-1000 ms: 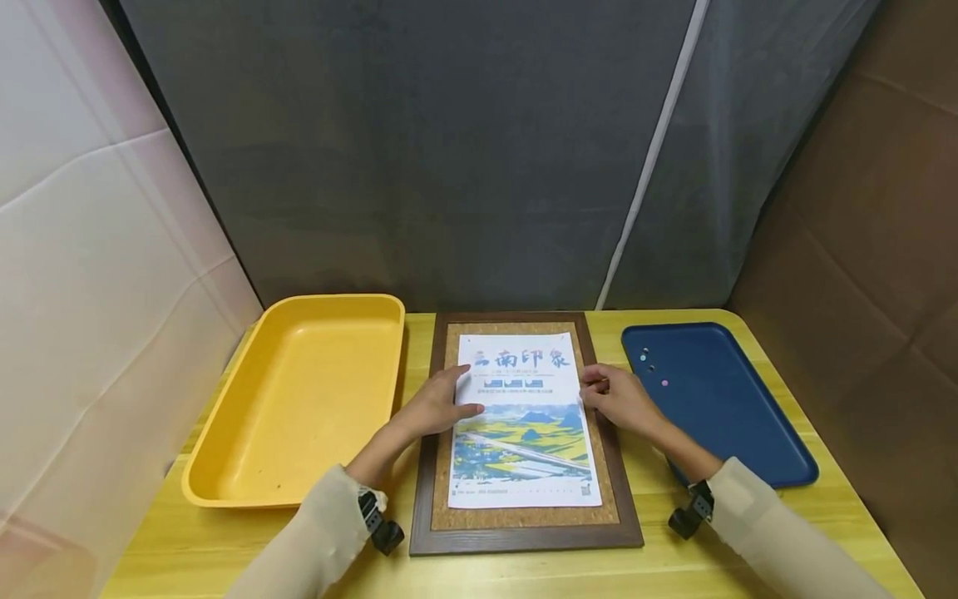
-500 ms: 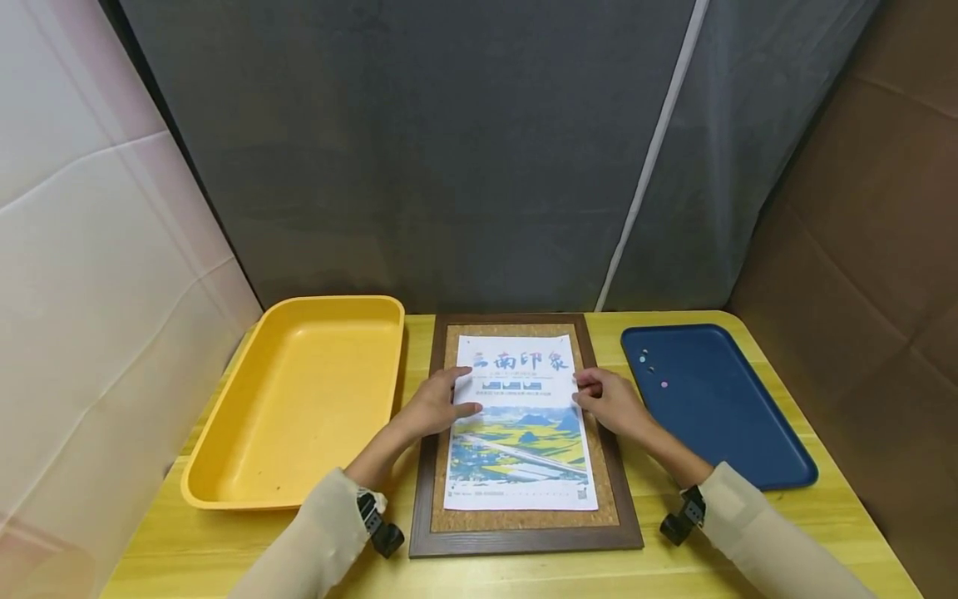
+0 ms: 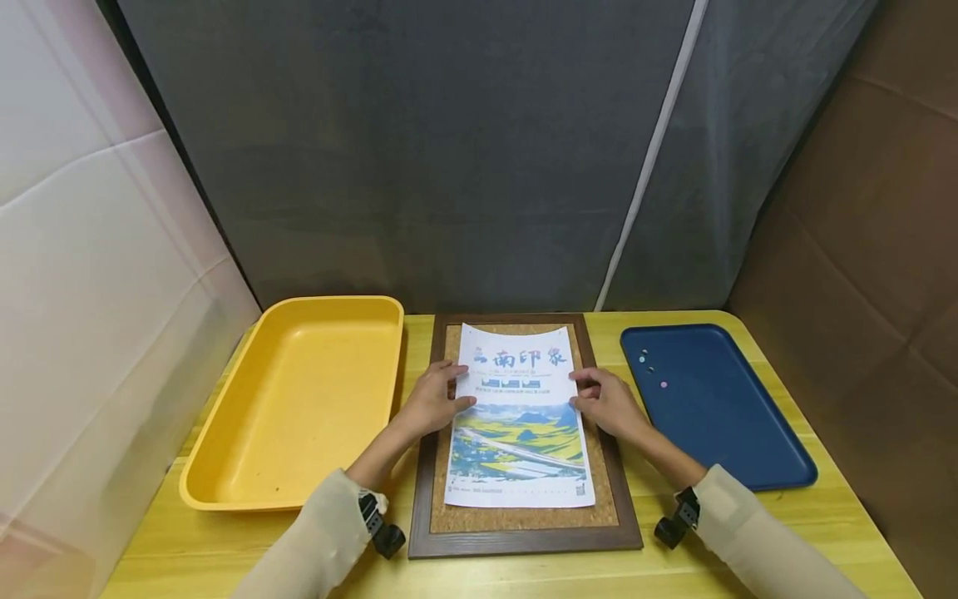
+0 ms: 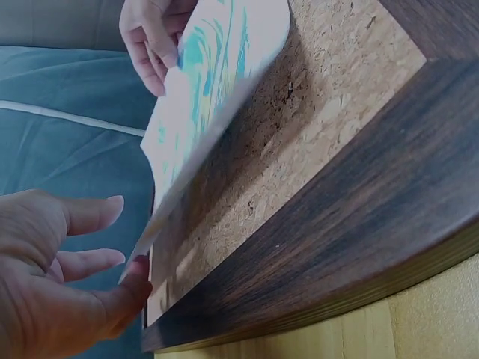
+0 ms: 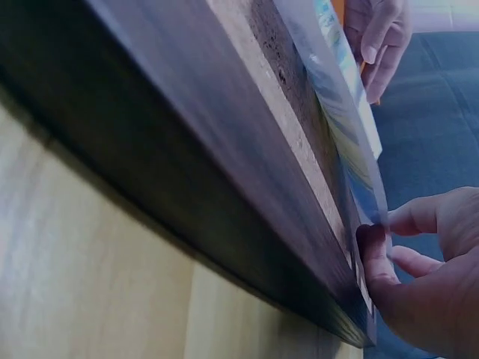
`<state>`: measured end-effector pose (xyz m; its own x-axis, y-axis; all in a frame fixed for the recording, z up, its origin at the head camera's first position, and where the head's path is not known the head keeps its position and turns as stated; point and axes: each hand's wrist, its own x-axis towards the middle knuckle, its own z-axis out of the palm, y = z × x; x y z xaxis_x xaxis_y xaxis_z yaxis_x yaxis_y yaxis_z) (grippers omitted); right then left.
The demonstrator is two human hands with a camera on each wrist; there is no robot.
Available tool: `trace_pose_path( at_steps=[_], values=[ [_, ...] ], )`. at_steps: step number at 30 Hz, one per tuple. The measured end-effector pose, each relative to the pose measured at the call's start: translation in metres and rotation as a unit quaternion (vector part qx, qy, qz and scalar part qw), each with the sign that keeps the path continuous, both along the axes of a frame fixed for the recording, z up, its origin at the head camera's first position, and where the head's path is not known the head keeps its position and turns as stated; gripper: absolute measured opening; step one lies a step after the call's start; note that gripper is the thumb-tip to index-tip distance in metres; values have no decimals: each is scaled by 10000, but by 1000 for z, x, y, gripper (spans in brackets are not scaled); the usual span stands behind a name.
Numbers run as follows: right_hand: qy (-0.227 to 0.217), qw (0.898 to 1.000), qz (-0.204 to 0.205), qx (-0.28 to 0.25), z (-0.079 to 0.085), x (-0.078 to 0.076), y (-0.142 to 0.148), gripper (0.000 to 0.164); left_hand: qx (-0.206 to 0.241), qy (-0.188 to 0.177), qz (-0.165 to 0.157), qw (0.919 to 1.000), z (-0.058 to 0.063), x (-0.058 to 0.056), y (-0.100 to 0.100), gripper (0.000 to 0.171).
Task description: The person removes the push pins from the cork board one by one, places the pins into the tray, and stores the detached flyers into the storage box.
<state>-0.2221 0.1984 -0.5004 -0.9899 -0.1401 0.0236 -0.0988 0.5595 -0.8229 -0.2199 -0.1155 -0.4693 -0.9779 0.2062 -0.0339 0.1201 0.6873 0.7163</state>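
A white poster [image 3: 520, 445] with blue lettering and a landscape print lies over a dark-framed cork board [image 3: 535, 521], its upper edge bowed. In the head view my left hand [image 3: 430, 403] is at the poster's left edge, thumb over the paper. The left wrist view shows a finger of that hand [image 4: 52, 284] beneath the sheet, which stands off the cork [image 4: 329, 112]. On the opposite edge my right hand [image 3: 609, 403] pinches the poster; in the right wrist view the sheet runs between thumb and fingers [image 5: 376, 258].
To the left of the board stands a deep yellow tray [image 3: 314, 408] with tiny specks in it. A blue tray [image 3: 726, 408] at the right holds several small round pieces [image 3: 663, 384]. Behind the wooden table [image 3: 374, 578] hangs a grey cloth [image 3: 419, 166].
The poster has shifted slightly left, and its top edge has risen and bowed off the board. My right hand has moved a little left with its edge; the left has stayed nearly put.
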Motion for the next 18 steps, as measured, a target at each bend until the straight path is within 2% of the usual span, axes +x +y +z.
trace_pose_path(
  at_steps=[5,11,18],
  values=[
    [138,9998,131,-33,0,-1,-1,34,-38,-100,-126,9999,0,0,0,54],
    [94,9998,179,-50,0,-2,-4,29,52,-178,-232,9996,0,0,-1,49],
    [16,9997,138,-177,5,-1,-8,29,130,-24,-243,9996,1,0,-4,46]
  ],
)
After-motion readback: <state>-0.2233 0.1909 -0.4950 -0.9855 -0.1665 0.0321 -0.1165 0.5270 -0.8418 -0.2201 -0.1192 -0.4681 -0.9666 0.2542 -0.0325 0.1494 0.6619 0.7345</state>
